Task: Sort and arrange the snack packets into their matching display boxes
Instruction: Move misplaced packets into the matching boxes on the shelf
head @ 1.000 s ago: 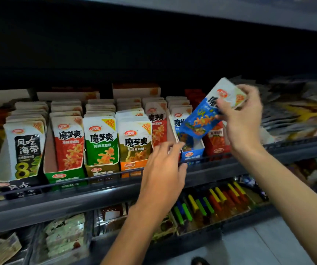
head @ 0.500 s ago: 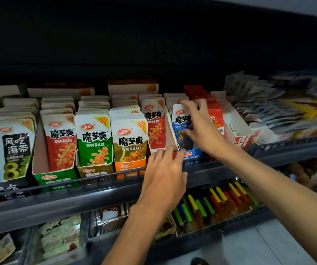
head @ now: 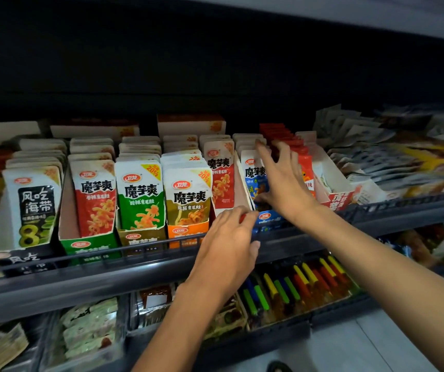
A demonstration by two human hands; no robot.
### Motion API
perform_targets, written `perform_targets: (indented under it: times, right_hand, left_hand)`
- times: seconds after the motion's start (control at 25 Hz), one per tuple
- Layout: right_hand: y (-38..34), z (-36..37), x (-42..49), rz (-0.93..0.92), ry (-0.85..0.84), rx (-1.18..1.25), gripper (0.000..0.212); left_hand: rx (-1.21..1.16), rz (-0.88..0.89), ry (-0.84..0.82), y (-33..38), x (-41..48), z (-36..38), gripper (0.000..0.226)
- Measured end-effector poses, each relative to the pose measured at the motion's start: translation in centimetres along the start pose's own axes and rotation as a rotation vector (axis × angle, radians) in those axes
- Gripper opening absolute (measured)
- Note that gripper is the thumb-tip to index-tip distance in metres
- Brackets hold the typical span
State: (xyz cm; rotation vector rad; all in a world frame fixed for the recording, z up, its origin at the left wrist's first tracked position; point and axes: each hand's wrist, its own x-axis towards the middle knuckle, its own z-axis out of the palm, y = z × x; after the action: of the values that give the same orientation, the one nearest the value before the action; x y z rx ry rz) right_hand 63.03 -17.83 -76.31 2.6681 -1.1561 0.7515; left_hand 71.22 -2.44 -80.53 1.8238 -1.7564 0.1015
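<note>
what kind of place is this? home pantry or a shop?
Most likely a shop, probably a convenience store. Rows of identical snack packets stand in branded display boxes on a dark tiered shelf, a lower shelf holds coloured stick snacks, and loose packets are piled at the right.

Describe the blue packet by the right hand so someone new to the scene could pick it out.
Find the dark upper shelf with its row of upright snack packets in display boxes. Go to the blue display box just right of centre, where the right hand is spread. The blue packet stands at the front of it: the only blue-fronted packet in the row, between red ones on either side.
</note>
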Motion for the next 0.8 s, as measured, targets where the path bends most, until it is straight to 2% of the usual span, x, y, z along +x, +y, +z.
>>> perform_targets:
  times: [0.2,0.28,0.36,0.48,0.6,0.68,0.8]
  right_hand:
    - [-3.1,-3.6,-2.8,-0.128,0.183,0.135,0.059]
    - [-5.6,-4.9,-3.6,-0.216,0.234,0.219,0.036]
    - [-8.8,-5.9,-4.0,-0.341,0.241,0.303,0.023]
    - [-14.8,-6.6,-3.5,-0.465,0.128,0.355,0.028]
    - [-20.2,-5.0,-2.3,-0.54,-0.027,0.265,0.043]
    - [-22.9,-3.1,-0.4,-0.616,-0.075,0.099,0.054]
    - [-25.9,-0.7,2.8,-0.588,-0.082,-0.096,0.051]
  left_hand:
    - [-0.102,-0.008,0.187,-0.4,-2.6,-4.9,0.024]
    - [-0.136,-0.028,0.284,-1.9,-4.2,-6.8,0.019]
    - [-0.116,-0.058,0.366,-3.9,-6.0,-8.8,0.016]
    - [0.089,-0.296,0.472,-7.5,-8.3,-11.8,0.015]
    - [0.309,-0.578,0.389,-10.4,-9.3,-13.4,0.02]
    - [0.352,-0.62,0.299,-11.2,-9.5,-13.5,0.021]
    - [0.29,-0.619,0.289,-11.3,-9.6,-14.0,0.019]
